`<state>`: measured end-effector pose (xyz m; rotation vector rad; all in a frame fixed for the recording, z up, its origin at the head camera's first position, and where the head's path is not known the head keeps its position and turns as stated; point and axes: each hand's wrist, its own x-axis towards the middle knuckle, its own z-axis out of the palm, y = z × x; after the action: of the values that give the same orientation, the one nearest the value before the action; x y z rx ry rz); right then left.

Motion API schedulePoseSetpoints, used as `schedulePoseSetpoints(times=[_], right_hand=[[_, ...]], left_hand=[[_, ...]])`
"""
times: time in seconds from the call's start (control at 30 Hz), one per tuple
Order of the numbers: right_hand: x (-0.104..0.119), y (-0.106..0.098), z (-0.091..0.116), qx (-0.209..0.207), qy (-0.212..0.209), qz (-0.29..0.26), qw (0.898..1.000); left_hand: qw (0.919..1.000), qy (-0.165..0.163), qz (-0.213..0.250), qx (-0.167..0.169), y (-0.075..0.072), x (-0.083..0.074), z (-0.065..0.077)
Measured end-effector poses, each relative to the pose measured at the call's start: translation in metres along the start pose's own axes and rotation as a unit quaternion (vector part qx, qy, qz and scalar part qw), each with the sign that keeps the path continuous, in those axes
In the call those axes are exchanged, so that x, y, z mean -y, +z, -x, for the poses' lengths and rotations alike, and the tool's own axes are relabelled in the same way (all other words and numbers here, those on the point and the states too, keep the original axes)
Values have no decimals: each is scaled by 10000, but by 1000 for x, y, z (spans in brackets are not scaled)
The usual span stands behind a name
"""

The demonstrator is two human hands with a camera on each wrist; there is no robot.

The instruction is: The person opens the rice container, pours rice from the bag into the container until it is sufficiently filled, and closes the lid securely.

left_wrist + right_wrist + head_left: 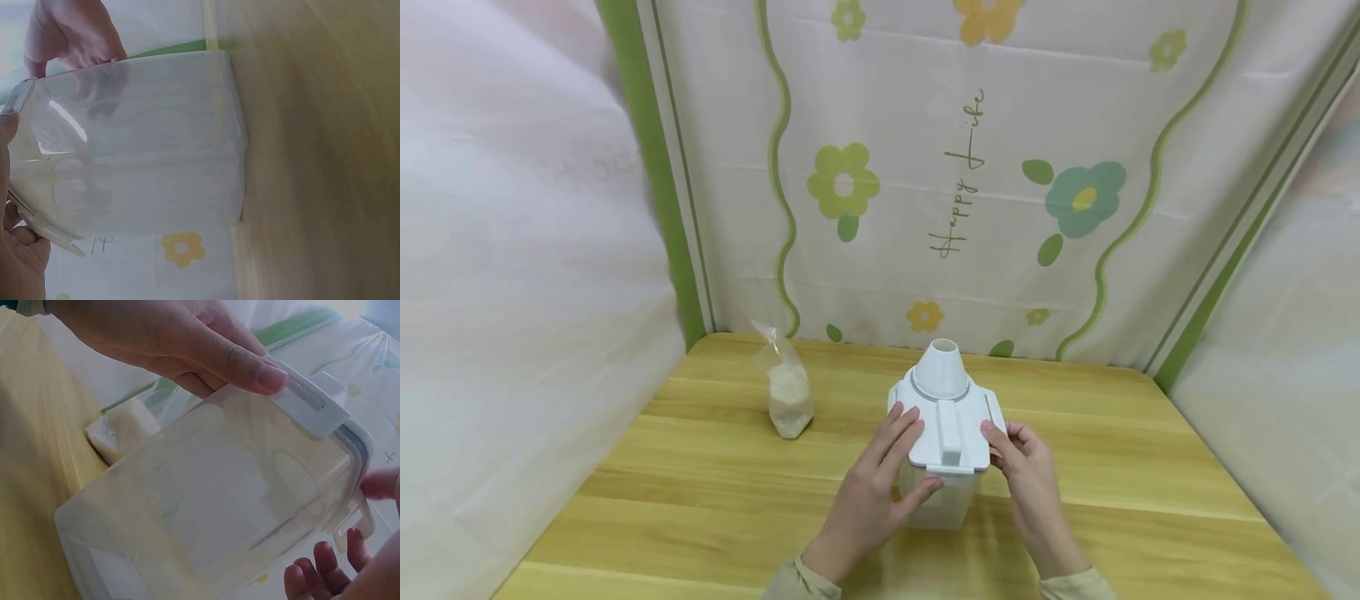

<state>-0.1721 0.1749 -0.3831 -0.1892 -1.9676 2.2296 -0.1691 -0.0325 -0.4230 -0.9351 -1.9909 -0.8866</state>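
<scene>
A clear plastic storage container (936, 510) stands upright on the table, with nothing visible inside. Its white lid (973, 429) carries a raised bar handle and a white cone-shaped cap (942, 375). My left hand (868, 496) lies over the lid's left side, fingers extended on top. In the right wrist view, the left thumb presses the front clip (306, 403), which lies against the container. At the lid's right edge, my right hand (1033, 492) pinches a side clip (369, 519) that sticks outward, thumb above and fingertips at its underside.
A tied clear bag of pale grains (790, 392) stands left of the container, farther back on the wooden table (700, 475). A flower-printed curtain (895, 258) rises behind the table's back edge, with pale curtains at both sides.
</scene>
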Motion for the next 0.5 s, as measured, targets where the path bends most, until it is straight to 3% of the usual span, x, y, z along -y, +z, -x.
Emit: schedulePoseSetpoints(times=[0.27, 0.4, 0.5], right_hand=[[-2, -1, 1, 184, 1, -200, 9996], [-2, -3, 3, 252, 4, -276, 9993], [-2, -4, 5, 382, -19, -299, 9988]], left_hand=[[9992, -106, 47, 371, -13, 1, -10], [9935, -819, 538, 578, -24, 13, -19], [9763, -1715, 1157, 634, -31, 29, -28]])
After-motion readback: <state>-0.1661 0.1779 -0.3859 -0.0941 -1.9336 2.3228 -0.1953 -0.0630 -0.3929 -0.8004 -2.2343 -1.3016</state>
